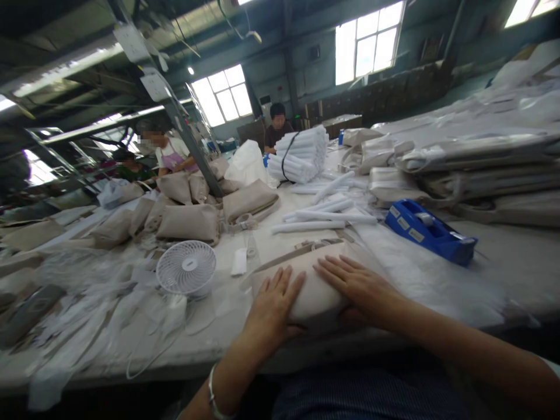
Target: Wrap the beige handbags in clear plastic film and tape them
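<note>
A beige bag (315, 280) lies on the table right in front of me, its strap and fittings along the far side. My left hand (275, 303) rests on the left part of the bag with fingers stretched out. On the upper right of the same bag lies my right hand (356, 289), fingers extended flat and its thumb bent down at the near side. Neither hand is wrapped around anything. Just beyond the bag are loose white foam tubes (324, 216).
A blue tape dispenser (431, 230) stands to the right, before stacked beige bags (490, 157). At left are a white fan (187, 268), plastic wrapping (87, 297) and more stuffed bags (188, 223). A bundle of white tubes (300, 154) stands farther back. Several people work beyond the table.
</note>
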Motion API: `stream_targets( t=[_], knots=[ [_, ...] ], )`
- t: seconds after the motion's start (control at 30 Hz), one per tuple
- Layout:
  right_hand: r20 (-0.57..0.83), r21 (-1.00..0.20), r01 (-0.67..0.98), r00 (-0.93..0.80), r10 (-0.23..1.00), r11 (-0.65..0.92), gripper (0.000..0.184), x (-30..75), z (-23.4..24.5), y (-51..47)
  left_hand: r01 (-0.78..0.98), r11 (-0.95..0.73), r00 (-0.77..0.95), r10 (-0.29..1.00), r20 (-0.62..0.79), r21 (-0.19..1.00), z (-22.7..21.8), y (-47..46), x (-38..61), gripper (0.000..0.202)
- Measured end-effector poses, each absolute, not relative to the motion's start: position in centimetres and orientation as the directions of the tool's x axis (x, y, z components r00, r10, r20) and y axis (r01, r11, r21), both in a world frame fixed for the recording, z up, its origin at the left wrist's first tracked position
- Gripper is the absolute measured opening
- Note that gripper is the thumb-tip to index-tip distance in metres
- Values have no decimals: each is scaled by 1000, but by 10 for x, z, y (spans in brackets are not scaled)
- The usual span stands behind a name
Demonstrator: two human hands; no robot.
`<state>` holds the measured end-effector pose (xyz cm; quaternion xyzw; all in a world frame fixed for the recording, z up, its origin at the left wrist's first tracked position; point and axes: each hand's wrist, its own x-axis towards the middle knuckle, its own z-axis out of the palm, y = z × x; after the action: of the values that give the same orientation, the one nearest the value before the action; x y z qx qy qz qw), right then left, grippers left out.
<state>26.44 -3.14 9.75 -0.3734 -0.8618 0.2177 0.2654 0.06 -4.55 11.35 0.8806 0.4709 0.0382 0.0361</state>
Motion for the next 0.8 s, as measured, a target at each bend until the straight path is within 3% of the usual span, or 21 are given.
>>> stream_targets(
  t=[0.2,0.37,0.5,0.63,0.73,0.8],
  knots=[
    [225,-374,685,-587,778,625,97,253,98,11,880,-472,466,880,87,58,96,-21,5,100],
    [384,-169,724,-577,721,669,83,251,60,14,893,-450,430,846,316,-11,56,-23,6,91],
    [622,-26,750,-505,598,661,75,255,17,-1,895,-426,415,682,603,-134,14,-33,11,77],
    [719,80,757,-494,488,649,67,256,-2,-7,884,-412,407,448,796,-220,-19,-28,14,54],
    [743,142,739,-519,422,659,67,258,-4,-1,853,-453,414,281,866,-261,-30,-13,5,48],
    [746,170,725,-537,394,667,67,260,-4,3,834,-463,455,270,849,-300,-29,-6,-8,49]
  ],
)
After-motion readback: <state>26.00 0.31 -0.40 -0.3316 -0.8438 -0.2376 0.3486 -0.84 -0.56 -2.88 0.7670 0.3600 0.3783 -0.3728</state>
